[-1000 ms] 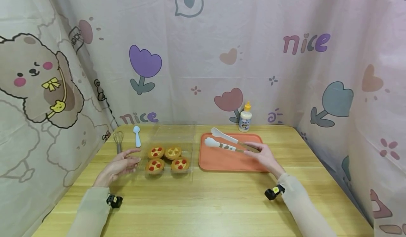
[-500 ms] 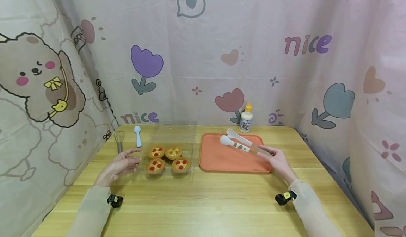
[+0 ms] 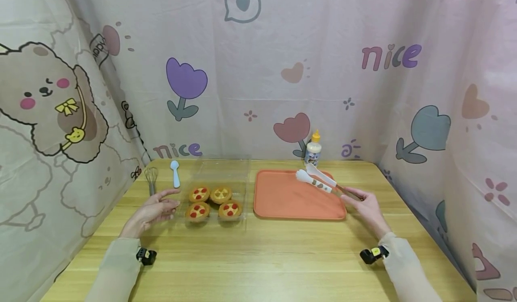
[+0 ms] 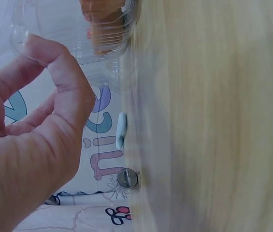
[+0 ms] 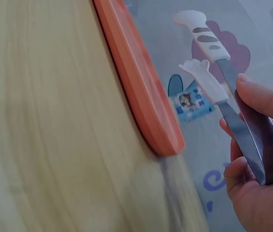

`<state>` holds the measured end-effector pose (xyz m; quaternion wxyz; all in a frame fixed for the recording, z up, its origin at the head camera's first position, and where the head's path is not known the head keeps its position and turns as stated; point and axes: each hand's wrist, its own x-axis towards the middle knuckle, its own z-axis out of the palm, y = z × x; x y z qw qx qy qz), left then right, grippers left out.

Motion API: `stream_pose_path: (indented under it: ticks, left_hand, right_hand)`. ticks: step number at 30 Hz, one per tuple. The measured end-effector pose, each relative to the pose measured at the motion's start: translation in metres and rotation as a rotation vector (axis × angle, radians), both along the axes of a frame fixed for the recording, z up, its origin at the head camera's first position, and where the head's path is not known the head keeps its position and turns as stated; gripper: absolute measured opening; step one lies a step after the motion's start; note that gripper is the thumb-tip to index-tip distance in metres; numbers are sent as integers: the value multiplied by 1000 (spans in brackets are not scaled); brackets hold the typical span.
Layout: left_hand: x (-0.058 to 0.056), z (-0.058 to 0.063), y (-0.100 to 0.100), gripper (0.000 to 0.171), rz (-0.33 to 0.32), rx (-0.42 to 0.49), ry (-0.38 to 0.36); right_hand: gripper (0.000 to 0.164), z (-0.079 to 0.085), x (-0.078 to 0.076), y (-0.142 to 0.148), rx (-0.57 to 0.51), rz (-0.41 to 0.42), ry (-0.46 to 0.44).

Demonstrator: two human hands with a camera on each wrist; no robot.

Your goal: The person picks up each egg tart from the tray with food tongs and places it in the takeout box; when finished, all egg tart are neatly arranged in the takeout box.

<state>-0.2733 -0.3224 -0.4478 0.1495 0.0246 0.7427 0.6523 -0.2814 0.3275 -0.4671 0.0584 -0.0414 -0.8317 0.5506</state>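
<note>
My right hand [image 3: 365, 207] grips a pair of tongs [image 3: 323, 181] by its metal arms. The white paw-shaped tips [image 5: 204, 79] stand apart with nothing between them, over the right part of the orange tray [image 3: 278, 201]. At the left, my left hand [image 3: 155, 210] pinches the edge of a clear plastic box [image 4: 49, 24] between thumb and finger. Several small tarts, such as this tart [image 3: 230, 209] with red and yellow topping, sit inside the box, and its clear lid [image 3: 226, 165] stands raised behind them.
Behind my left hand lie a whisk [image 3: 151, 181] and a light blue spoon [image 3: 175, 174]. A white bottle [image 3: 313, 151] with a yellow cap stands behind the tray. Printed curtains [image 3: 242, 59] enclose the wooden table [image 3: 258, 257] at the back and sides.
My right hand has moved to the right with the tongs, from the tray's middle to its right side. The left hand, the box and the tarts have stayed in place.
</note>
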Motion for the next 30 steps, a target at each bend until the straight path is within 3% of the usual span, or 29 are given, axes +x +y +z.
stream_pose_path:
  ticks: [12,23,30]
  left_hand:
    - [0,-2,0,71,10,0,0]
    - [0,-2,-1,72,4,-2,3]
    - [-1,-2,0,72,3,-2,4]
  right_hand:
    - [69,-5,1,25,-13,-183,16]
    - [66,-7,-1,42,-39,-278,20]
    - [64,-11,0,49,55,-355,-17]
